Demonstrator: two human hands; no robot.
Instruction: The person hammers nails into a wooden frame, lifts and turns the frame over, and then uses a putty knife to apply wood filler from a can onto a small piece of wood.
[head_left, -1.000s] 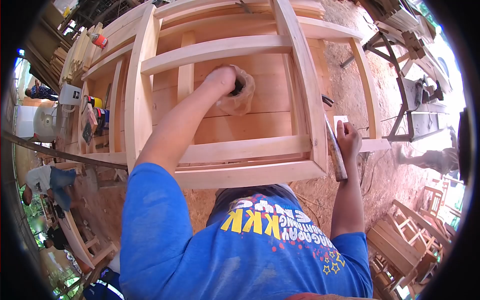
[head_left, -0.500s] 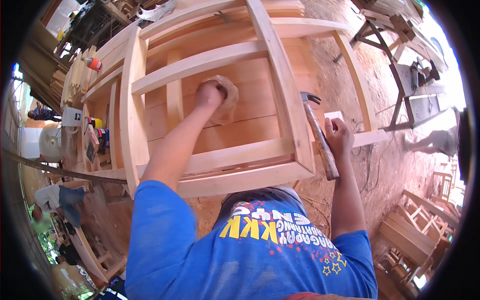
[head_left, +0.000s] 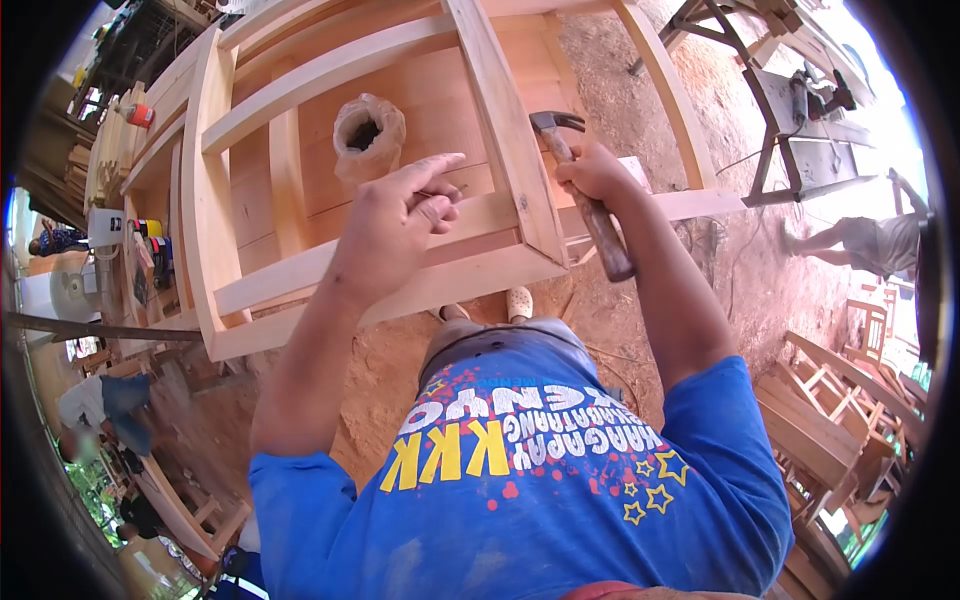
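Note:
My left hand point(head_left: 405, 215) is over the front rail of a pale wooden frame point(head_left: 500, 125), index finger extended and the other fingers curled toward the thumb. Something small and thin seems to show at its fingertips, too small to name. Behind it, a crumpled translucent bag point(head_left: 395, 145) with an open mouth and dark contents rests on the wooden panel point(head_left: 330, 195) inside the frame. My right hand point(head_left: 600, 172) is wrapped round the upper handle of a claw hammer point(head_left: 608, 245), its head near the frame's right post.
A red bottle point(head_left: 140, 115) and stacked wood strips lie at the upper left. A metal stand point(head_left: 790, 130) is at the upper right. One person point(head_left: 875, 240) stands at the far right, another point(head_left: 95, 400) at the left. Wooden furniture parts point(head_left: 815, 430) fill the lower right.
My left hand has come out of the bag and moved toward the front rail. My right hand, earlier beside the hammer, now grips its handle higher up. The view has shifted, showing the feet.

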